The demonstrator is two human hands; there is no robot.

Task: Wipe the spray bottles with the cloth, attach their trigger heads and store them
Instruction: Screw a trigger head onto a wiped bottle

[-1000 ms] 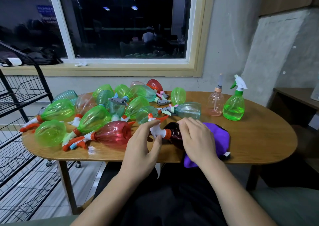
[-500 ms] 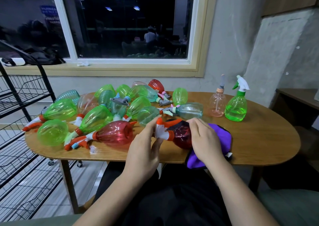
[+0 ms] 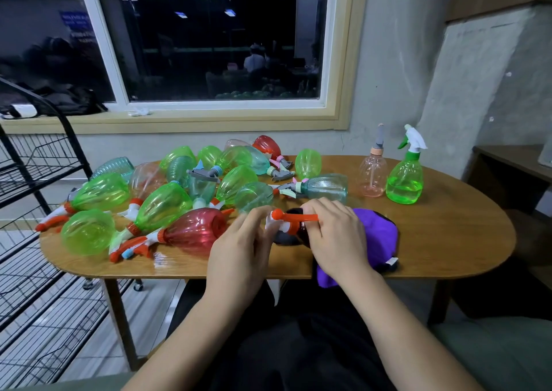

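Seated person's left hand (image 3: 239, 250) pinches white-and-orange trigger head (image 3: 286, 219) between fingertips. Right hand (image 3: 337, 238), fingers curled, grips dark red bottle (image 3: 301, 230) at neck. Bottle body mostly hidden, apparently resting on purple cloth (image 3: 376, 232) at near edge of counter (image 3: 448, 235). Heap of green and red bottles (image 3: 161, 208) lies left.
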